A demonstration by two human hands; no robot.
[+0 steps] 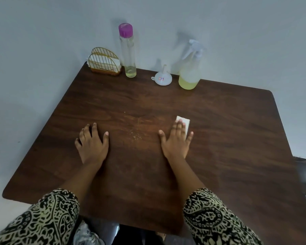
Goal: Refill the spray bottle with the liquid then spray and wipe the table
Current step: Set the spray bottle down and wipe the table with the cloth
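Gripping nothing with the left hand (92,144), fingers spread wide and lying flat on the bench (228,138). Pressing the right hand (176,141) flat, grip open, onto a folded white tissue (184,122), its far edge peeking out beyond the fingertips. Taking the spray bottle (190,68) as landmark: standing upright at the far edge of the bench, roughly a third full of pale yellow liquid, well beyond the right hand. Standing left of the spray bottle, a tall clear bottle (129,52) with a purple cap, holding only a little liquid at the bottom. Sitting further left of that, a gold wire napkin holder (104,61). Resting just left of the spray bottle, a white funnel (162,77), mouth down, spout up. Lying between the hands, well short of the spray bottle, pale crumbs (135,136).
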